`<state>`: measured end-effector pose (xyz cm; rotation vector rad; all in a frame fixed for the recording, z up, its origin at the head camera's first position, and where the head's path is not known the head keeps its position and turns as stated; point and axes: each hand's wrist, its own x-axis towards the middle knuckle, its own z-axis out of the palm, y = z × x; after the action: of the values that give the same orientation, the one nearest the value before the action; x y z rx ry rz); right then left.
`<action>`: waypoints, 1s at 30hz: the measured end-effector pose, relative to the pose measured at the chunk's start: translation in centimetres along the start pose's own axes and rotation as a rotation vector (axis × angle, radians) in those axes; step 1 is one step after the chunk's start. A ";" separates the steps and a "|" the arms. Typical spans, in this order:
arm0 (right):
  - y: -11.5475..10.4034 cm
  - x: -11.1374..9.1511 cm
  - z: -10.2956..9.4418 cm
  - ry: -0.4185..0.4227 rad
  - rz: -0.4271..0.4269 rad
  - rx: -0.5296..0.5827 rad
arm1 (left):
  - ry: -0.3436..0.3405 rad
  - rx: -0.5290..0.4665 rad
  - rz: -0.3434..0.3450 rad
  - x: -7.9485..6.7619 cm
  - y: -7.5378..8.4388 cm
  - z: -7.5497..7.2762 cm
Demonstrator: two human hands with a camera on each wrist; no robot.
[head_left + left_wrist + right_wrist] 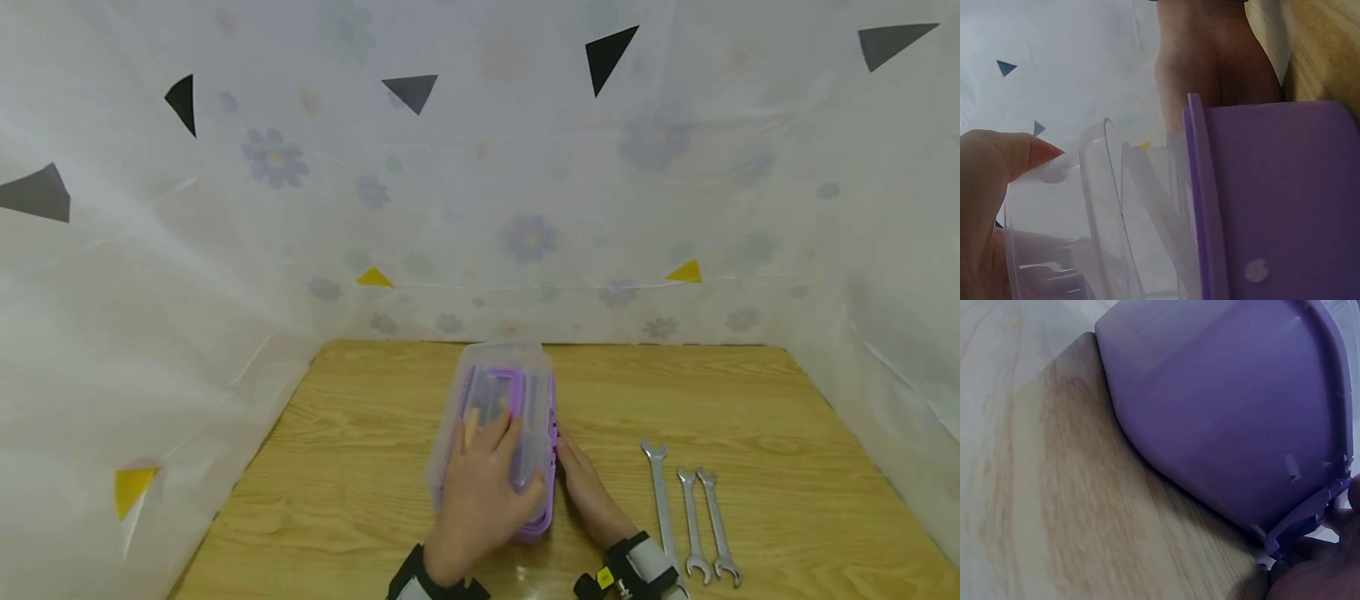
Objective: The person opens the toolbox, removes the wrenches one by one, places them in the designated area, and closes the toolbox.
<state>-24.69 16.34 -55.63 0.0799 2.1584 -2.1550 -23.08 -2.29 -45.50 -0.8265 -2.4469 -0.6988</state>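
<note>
A purple plastic storage box (1222, 412) with a clear lid (506, 356) stands lengthwise on the wooden table. Through the lid a purple-rimmed inner part (517, 379) shows. My left hand (483, 496) lies over the lid from above with spread fingers, its thumb touching the lid's edge in the left wrist view. Against the box's right side is my right hand (592, 492). The right wrist view has its fingers pinching a purple side latch (1307, 515), which stands out from the wall. Most of the right fingertips are hidden behind the latch.
Three open-ended spanners lie to the right of the box: a longer spanner (660, 492), a shorter spanner (692, 517) and another spanner (718, 521). A pale patterned sheet (480, 200) encloses the wooden table (322, 492) at the back and sides.
</note>
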 end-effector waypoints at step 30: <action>-1.4 0.6 -0.4 -0.003 0.036 -0.032 | 0.002 0.217 0.044 -1.0 1.0 2.4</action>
<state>-25.47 16.69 -54.33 0.1124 2.1720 -2.0996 -22.32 -0.58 -47.60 -0.7896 -2.4409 -0.4090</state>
